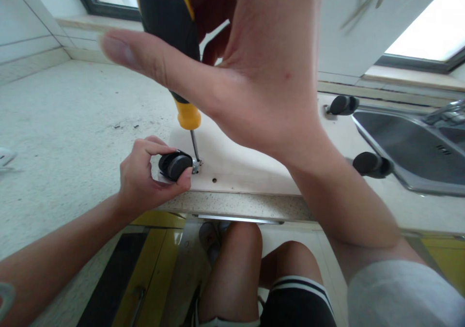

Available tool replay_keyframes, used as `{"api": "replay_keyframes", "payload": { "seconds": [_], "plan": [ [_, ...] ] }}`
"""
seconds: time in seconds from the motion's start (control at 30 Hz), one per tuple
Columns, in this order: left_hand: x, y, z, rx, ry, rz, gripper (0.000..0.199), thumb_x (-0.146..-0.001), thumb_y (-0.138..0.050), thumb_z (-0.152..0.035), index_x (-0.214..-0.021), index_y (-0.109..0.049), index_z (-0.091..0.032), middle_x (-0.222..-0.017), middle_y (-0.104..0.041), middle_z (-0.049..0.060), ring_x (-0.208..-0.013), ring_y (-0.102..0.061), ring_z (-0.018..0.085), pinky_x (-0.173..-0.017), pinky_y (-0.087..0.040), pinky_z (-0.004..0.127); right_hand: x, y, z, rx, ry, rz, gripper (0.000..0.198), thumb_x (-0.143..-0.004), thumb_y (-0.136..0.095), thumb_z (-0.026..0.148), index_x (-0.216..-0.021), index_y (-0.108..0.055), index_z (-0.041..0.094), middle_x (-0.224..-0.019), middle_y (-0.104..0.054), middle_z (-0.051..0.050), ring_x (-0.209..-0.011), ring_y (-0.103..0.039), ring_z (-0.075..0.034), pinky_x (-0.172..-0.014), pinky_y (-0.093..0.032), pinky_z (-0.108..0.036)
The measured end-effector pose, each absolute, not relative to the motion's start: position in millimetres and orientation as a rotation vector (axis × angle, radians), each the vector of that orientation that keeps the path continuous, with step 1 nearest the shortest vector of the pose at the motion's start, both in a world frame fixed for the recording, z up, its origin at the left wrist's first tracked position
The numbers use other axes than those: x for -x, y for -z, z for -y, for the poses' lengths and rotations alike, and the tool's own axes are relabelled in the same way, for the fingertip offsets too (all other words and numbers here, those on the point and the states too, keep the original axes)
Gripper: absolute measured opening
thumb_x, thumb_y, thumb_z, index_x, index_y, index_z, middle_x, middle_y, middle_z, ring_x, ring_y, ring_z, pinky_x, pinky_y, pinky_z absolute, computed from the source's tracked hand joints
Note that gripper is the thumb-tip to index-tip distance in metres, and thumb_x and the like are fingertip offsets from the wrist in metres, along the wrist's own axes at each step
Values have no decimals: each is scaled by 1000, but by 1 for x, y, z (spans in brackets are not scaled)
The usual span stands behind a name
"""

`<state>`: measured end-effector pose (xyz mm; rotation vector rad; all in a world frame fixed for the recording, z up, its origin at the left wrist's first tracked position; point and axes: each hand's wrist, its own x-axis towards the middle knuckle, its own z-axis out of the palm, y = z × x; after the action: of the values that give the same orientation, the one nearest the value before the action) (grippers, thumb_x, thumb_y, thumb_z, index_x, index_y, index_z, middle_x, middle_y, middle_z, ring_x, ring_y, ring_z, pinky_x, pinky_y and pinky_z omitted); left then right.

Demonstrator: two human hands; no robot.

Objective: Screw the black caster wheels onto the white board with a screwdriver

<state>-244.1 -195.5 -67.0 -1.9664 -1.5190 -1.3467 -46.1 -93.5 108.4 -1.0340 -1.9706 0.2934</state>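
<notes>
My left hand pinches a black caster wheel between thumb and fingers at the near left end of a white board. The caster's metal mount rests against the board. Close to the camera, my right hand is around the handle of a yellow and black screwdriver, its thumb stretched out to the left. The other fingers are partly hidden behind the palm and handle. Slightly tilted, the screwdriver's shaft points down, its tip at the caster's mount. A small dark hole shows in the board right of the mount.
Two more black casters, a far one and a near one, stand at the board's right end. Beyond them is a steel sink with a faucet. The speckled countertop ends at a front edge above yellow cabinets.
</notes>
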Motion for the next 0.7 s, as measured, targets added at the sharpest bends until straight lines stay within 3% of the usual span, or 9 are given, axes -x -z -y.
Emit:
{"api": "replay_keyframes", "payload": {
  "seconds": [0.27, 0.43, 0.53, 0.7],
  "plan": [
    [244, 67, 195, 2022, 1357, 1544, 41, -87, -84, -41, -118, -59, -31, -103, -71, 5, -88, -77, 28, -69, -60, 44, 56, -98, 71, 932, -153, 1994, 64, -117, -14, 69, -96, -61, 31, -118, -73, 1, -159, -45, -23, -116, -52, -39],
    [242, 66, 194, 2017, 1388, 1551, 42, -83, -85, -36, -116, -59, -30, -101, -73, 5, -85, -77, 27, -68, -59, 43, 40, -102, 78, 862, 65, 2064, 29, -111, -59, 52, -92, -56, 31, -124, -74, 2, -130, -59, -20, -115, -48, -37],
    [243, 66, 193, 2011, 1382, 1531, 41, -82, -84, -36, -114, -60, -29, -99, -72, 6, -83, -76, 27, -67, -59, 42, 34, -96, 68, 851, 65, 2071, 22, -110, -59, 41, -92, -55, 29, -121, -75, 1, -115, -60, -20, -115, -44, -43],
    [244, 66, 192, 2023, 1401, 1480, 44, -79, -86, -33, -115, -61, -28, -98, -72, 4, -81, -75, 25, -66, -58, 40, 36, -88, 54, 889, 7, 2039, 19, -110, -56, 35, -93, -53, 27, -125, -74, -5, -114, -57, -23, -115, -39, -49]
  ]
}}
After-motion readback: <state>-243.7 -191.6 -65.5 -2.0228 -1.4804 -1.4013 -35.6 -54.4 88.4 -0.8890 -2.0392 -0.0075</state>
